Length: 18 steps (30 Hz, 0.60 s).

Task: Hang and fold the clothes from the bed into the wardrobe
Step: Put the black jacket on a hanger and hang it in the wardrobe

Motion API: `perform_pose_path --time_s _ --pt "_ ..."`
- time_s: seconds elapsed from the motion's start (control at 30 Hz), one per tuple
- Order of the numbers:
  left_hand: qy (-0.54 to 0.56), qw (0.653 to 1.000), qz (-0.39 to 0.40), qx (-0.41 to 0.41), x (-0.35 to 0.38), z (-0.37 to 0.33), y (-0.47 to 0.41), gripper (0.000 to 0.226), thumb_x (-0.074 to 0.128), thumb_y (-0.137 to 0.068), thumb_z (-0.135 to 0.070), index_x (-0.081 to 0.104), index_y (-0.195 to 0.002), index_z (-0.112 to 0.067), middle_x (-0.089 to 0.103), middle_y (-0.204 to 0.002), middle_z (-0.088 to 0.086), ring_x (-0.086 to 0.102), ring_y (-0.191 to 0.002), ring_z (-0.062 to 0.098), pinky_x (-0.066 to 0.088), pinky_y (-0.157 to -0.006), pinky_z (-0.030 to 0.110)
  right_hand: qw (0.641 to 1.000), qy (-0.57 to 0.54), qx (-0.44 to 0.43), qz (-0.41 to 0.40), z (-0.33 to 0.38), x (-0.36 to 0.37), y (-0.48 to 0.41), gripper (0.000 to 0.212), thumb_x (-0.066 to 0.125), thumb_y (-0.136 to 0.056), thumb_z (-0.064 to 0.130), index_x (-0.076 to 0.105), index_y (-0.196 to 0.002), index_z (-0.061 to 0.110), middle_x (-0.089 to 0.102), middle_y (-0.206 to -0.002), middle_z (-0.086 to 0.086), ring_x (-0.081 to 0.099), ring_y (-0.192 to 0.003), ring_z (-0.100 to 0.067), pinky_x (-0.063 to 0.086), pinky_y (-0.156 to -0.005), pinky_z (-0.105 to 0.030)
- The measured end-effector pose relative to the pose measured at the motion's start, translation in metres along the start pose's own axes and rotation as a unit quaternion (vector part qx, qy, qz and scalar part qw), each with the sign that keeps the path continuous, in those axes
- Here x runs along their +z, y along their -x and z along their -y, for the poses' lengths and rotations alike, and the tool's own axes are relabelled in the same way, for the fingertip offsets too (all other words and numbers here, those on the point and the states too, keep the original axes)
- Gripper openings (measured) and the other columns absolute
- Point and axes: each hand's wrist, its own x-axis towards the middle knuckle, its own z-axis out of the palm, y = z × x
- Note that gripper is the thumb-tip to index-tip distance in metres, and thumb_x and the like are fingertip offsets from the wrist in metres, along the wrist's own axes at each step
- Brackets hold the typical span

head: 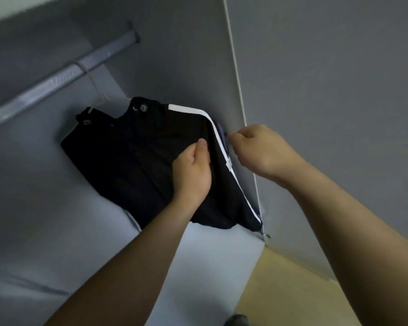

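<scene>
Black jacket (132,149) hanging off rail (64,74), L hand (193,170) gripping its front — R hand (257,149) pinching striped edge

A grey rail (64,74) crosses the wardrobe (174,43) and carries a pale hanger (93,84) hooked over it, from which a black garment (132,149) with a white side stripe hangs above the pale bottom panel (33,231), beside the yellowish floor (280,290).
</scene>
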Motion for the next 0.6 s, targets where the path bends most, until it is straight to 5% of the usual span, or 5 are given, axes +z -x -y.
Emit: perform_pose_path --time_s 0.23,0.4,0.5,0.6 --pt "-0.058 0.986 -0.045 -0.149 -0.05 -0.013 0.067 0.044 0.041 -0.107 -0.039 0.054 -0.071 -0.017 0.058 -0.068 -0.004 0.055 -0.063 0.005 0.043 -0.063 0.023 0.993 0.041 -0.011 0.107 0.017 0.021 0.039 0.046 0.041 -0.105 0.037 0.056 -0.069 0.011 0.062 -0.082 -0.012 0.06 -0.084 -0.032 0.039 -0.073 -0.031" --pt "-0.159 0.966 -0.135 -0.152 -0.115 -0.005 0.093 0.031 0.045 -0.106 -0.042 0.055 -0.085 -0.021 0.058 -0.079 -0.003 0.057 -0.071 0.009 0.051 -0.069 0.03 0.981 0.041 -0.053 0.18 0.053 0.056 0.061 0.047 0.038 -0.107 0.035 0.066 -0.084 0.006 0.067 -0.089 -0.011 0.062 -0.084 -0.027 0.039 -0.072 -0.03" --pt "-0.247 0.918 -0.299 -0.084 -0.158 0.001 0.098 0.016 0.063 -0.097 -0.037 0.055 -0.1 -0.023 0.057 -0.106 -0.003 0.056 -0.094 0.012 0.045 -0.085 0.03 0.974 0.046 -0.076 0.207 0.076 0.082 0.065 0.047 0.038 -0.107 0.035 0.069 -0.092 0.003 0.069 -0.094 -0.014 0.063 -0.083 -0.026 0.041 -0.07 -0.03" --pt "-0.176 0.839 -0.491 -0.154 -0.21 0.014 0.088 0.054 0.077 -0.084 -0.031 0.05 -0.128 -0.014 0.047 -0.136 0.007 0.044 -0.127 0.024 0.031 -0.104 0.036 0.963 0.067 -0.112 0.237 0.099 0.106 0.069 0.045 0.038 -0.108 0.033 0.067 -0.093 0.002 0.07 -0.092 -0.014 0.064 -0.08 -0.025 0.046 -0.065 -0.029"
